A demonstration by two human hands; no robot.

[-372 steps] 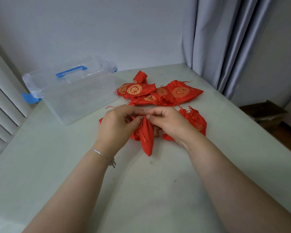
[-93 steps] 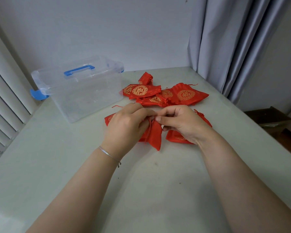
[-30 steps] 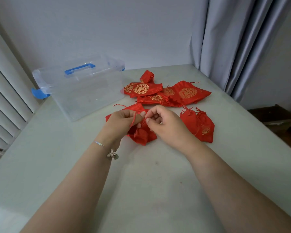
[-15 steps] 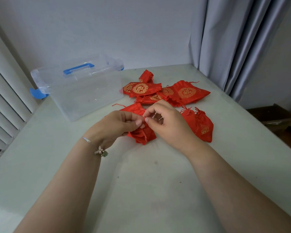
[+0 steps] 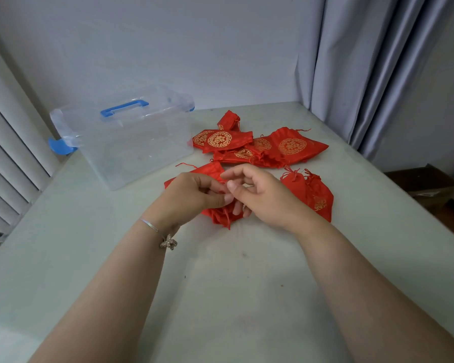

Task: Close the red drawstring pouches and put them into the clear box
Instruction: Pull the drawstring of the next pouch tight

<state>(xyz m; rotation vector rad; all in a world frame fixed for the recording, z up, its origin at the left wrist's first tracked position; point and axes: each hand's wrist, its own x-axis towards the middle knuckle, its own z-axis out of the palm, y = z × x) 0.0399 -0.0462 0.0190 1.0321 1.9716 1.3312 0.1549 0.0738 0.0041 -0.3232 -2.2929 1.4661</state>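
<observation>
Now working the cord of the pouch [image 5: 222,217] at table centre, near side of the red pile [image 5: 262,150]; left hand [image 5: 192,196] pinching the drawstring at the mouth, right hand [image 5: 262,197] loosely curled beside it, fingertips [image 5: 237,209] touching the cloth, whether nipping cord cannot tell; best to hold the neck steady and draw both cord ends apart evenly until gathered tight; then carry far left to the clear box [image 5: 131,137], seemingly lidded, so needs opening first.

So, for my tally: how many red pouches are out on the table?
About 10: held pouch in both hands, one pouch behind, closed pair right, six-pouch pile beside the clear box; overlaps may hide more.
</observation>
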